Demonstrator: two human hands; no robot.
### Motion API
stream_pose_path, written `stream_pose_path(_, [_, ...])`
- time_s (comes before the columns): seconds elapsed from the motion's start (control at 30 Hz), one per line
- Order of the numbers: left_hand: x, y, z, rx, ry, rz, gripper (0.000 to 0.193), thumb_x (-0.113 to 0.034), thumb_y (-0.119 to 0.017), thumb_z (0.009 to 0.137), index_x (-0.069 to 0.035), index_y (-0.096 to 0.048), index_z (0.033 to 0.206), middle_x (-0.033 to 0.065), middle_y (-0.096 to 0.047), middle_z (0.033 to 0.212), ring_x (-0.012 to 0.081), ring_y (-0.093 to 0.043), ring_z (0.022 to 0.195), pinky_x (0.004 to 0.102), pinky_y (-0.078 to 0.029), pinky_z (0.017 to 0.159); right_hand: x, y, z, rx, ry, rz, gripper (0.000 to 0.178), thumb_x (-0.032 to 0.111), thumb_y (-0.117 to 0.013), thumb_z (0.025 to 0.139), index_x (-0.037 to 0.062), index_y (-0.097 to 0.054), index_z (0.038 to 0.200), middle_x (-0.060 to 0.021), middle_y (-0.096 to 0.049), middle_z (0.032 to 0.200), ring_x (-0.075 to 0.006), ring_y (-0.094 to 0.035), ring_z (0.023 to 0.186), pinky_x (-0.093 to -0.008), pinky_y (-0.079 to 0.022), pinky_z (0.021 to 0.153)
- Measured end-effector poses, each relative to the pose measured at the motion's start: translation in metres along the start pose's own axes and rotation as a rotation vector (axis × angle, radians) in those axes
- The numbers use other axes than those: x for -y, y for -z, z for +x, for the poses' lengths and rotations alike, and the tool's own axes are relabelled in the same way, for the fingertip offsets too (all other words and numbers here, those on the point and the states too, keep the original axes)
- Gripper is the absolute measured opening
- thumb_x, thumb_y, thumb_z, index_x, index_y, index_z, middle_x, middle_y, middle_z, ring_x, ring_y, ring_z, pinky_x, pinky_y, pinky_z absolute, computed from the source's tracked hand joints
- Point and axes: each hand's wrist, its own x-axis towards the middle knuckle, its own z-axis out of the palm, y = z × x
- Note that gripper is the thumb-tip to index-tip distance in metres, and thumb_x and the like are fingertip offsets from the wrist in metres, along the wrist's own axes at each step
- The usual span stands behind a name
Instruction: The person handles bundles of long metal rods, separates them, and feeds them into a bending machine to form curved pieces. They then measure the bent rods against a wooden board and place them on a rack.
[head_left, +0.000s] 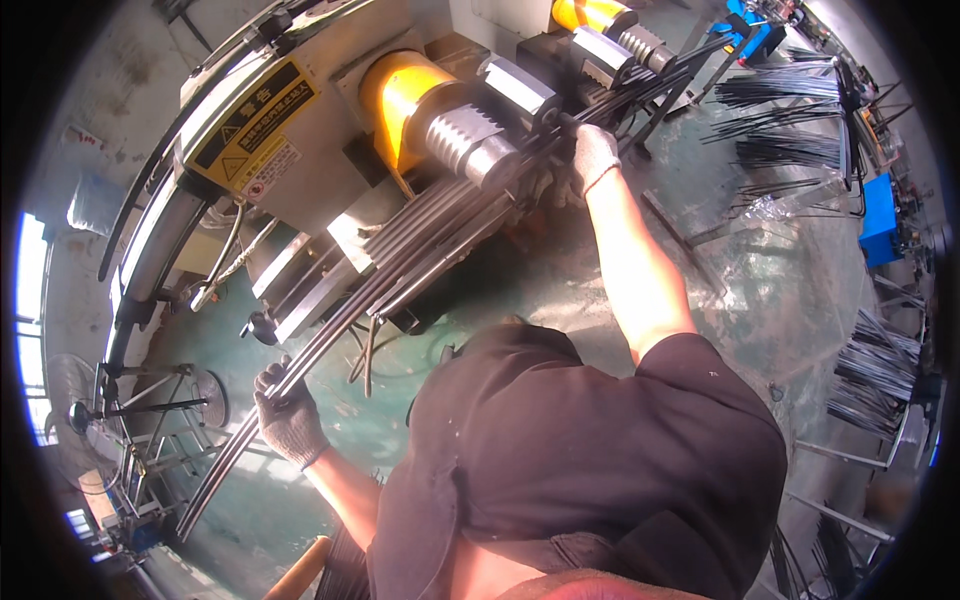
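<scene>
While the rods (400, 265) lay as a long bundle across the machine (330, 150), the left hand (288, 415) had its gloved grip clenched round them near their lower end. The right hand (594, 155), also gloved, gripped the same rods farther up, just beside the threaded roller (470, 140) with its yellow housing (395, 95). More rods sat on racks (790, 120) well apart.
</scene>
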Motion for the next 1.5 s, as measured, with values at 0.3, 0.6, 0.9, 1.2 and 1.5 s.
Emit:
stream_pose_path(0.3, [0.015,0.041,0.015,-0.216,0.043,0.181,0.022,-0.017,-0.069,0.111,0.004,-0.07,0.111,0.0178,-0.076,0.118,0.0328,-0.071,0.12,0.0458,-0.059,0.113,0.018,-0.008,0.007,0.045,-0.012,0.153,0.025,0.021,-0.068,0.106,-0.0011,-0.079,0.11,-0.0096,-0.082,0.1,-0.0266,-0.077,0.088,-0.0385,-0.06,0.081])
stream_pose_path(0.6, [0.075,0.021,0.045,-0.388,0.029,0.389,0.029,-0.022,-0.066,0.114,0.003,-0.068,0.127,0.0145,-0.074,0.124,0.0261,-0.07,0.12,0.0376,-0.059,0.109,-0.006,-0.012,0.062,0.091,0.147,-0.484,0.039,0.032,-0.088,0.087,0.0067,-0.081,0.116,-0.0131,-0.083,0.11,-0.0259,-0.08,0.104,-0.0357,-0.061,0.091])
stream_pose_path(0.9, [0.075,-0.007,0.056,-0.34,0.078,0.185,0.023,-0.02,-0.064,0.114,0.0,-0.075,0.119,0.0141,-0.08,0.12,0.0271,-0.075,0.114,0.0452,-0.061,0.108,-0.02,0.009,0.099,0.147,0.516,-0.544,0.026,0.031,-0.085,0.092,0.0077,-0.081,0.103,-0.0094,-0.081,0.099,-0.0256,-0.077,0.088,-0.0397,-0.061,0.081])
stream_pose_path(1.2, [0.03,0.066,0.083,-0.376,-0.039,0.318,0.015,-0.01,-0.071,0.108,0.002,-0.07,0.118,0.0154,-0.077,0.117,0.028,-0.075,0.11,0.0405,-0.062,0.105,-0.036,-0.01,0.078,0.05,0.095,-0.194,0.052,0.044,-0.083,0.099,-0.0054,-0.081,0.116,-0.0183,-0.083,0.111,-0.0301,-0.079,0.1,-0.0428,-0.061,0.09])
stream_pose_path(1.5, [0.113,0.028,0.077,0.113,-0.413,1.478,0.017,-0.011,-0.073,0.107,-0.002,-0.073,0.121,0.0159,-0.082,0.114,0.0288,-0.079,0.106,0.0394,-0.062,0.095,-0.007,-0.001,0.085,0.055,0.096,0.04,0.029,0.026,-0.073,0.107,-0.0032,-0.072,0.105,-0.014,-0.075,0.094,-0.0303,-0.075,0.086,-0.0466,-0.062,0.076])
